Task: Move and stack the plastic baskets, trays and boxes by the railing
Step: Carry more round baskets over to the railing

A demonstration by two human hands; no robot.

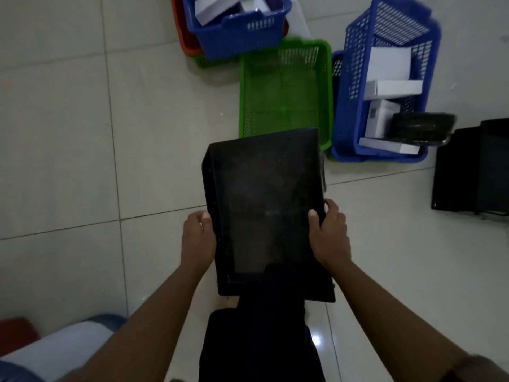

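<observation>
At bottom left, red corner [16,333] and white and blue shape [63,351], blurred. Over pale tiled floor [68,139], left hand [197,238] curled round left rim of black tray [264,205], thumb on top. Tray held above floor, long way pointing ahead, its far end overlapping green basket [285,92]. Right hand [329,235] gripping right rim, thumb on top, fingers wrapped under. At top centre, blue basket [234,26] with white boxes [217,8], over orange one [187,37]. Further right, second blue basket [385,86], white boxes and a black round object [421,125] inside. Far right, more black trays [473,169] on floor
</observation>
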